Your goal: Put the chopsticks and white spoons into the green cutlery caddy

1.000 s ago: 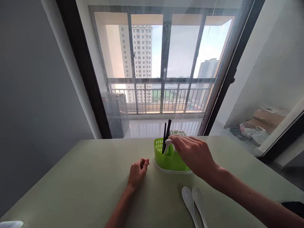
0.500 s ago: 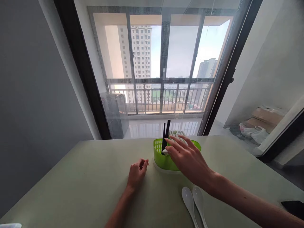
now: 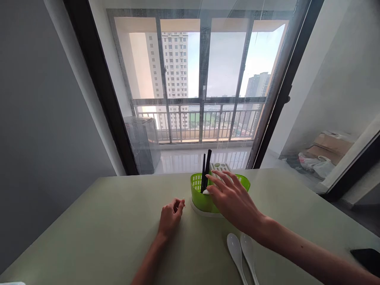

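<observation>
My right hand reaches over a green plastic utensil basket, its fingers spread above and thumb low at the near rim. By the thumb tip shows the end of a white spoon, which the hand seems to grip; the rest is hidden behind the hand. Black chopsticks stand upright in the basket's left part. My left hand rests on the table just left of the basket, fingers curled closed, with nothing visible in them. Two white spoons lie side by side below my right forearm.
The pale table reaches to a glass door with a dark frame. A black flat object lies at the right edge. A white edge shows at bottom left. Cardboard boxes and bags sit beyond the glass.
The white spoon end and my right hand sit slightly lower against the basket. My left hand and the two spoons on the table have stayed put. The view has shifted a little.
</observation>
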A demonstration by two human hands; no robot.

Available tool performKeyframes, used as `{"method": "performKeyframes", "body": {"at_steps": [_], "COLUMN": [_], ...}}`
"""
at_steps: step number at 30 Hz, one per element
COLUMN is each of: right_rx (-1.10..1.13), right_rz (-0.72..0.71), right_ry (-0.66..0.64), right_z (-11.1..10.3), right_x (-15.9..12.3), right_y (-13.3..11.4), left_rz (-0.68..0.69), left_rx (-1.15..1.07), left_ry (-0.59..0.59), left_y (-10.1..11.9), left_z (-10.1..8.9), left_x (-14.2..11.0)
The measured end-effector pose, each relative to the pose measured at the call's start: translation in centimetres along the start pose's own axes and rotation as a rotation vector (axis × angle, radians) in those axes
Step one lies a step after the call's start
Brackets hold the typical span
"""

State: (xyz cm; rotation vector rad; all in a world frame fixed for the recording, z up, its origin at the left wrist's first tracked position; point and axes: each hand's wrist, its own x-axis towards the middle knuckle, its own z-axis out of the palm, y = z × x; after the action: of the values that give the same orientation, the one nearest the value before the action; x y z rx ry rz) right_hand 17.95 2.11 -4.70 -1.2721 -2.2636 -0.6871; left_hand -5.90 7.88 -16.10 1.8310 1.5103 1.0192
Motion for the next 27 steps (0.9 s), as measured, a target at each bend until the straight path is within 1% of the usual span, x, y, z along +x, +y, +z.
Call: {"method": "performKeyframes", "body": {"at_steps": [3, 6, 10, 12, 14, 16, 18, 19, 22, 25, 27], "right_rx": [0.034, 0.11, 0.256, 0.338, 0.395, 0.404, 0.369, 0.344, 0.293, 0.313, 0.328], "right_rz": [0.02, 0.016, -0.058, -0.125, -0.208, -0.273, -0.284, -0.269, -0.164, 0.011, 0.119], "right_ry": [0.01, 0.059, 0.143, 0.135, 0.043, -0.116, -0.247, -0.289, -0.347, -0.398, -0.457], "right_z": [0.0, -0.5, -2.7, -3.9, -4.9, -5.2, -4.9, -4.6, -3.3, -2.3, -1.7], "right_x": [-0.1, -0.5, -1.3, -2.1, -3.1, -4.4, -5.7, -6.3, -7.9, -9.1, -9.8], "right_y": [0.0, -0.4, -1.4, -1.8, -2.0, -1.9, -1.5, -1.1, 0.5, 2.3, 3.2], "left_rz": [-0.001, 0.001, 0.006, 0.01, 0.013, 0.016, 0.019, 0.019, 0.021, 0.024, 0.026], "left_rx": [0.005, 0.012, 0.02, 0.024, 0.029, 0.035, 0.043, 0.047, 0.06, 0.073, 0.082], "left_ry": [0.001, -0.002, -0.008, -0.011, -0.01, -0.009, -0.01, -0.012, -0.018, -0.026, -0.03], "left_y": [0.0, 0.1, 0.1, 0.1, 0.1, 0.1, 0.1, 0.1, 0.0, -0.1, -0.1], "left_z": [0.0, -0.1, -0.1, -0.2, -0.2, -0.1, -0.1, -0.1, 0.0, 0.0, 0.1], "left_x": [0.0, 0.0, -0.1, -0.1, -0.1, -0.1, -0.1, -0.1, -0.1, -0.1, -0.2]}}
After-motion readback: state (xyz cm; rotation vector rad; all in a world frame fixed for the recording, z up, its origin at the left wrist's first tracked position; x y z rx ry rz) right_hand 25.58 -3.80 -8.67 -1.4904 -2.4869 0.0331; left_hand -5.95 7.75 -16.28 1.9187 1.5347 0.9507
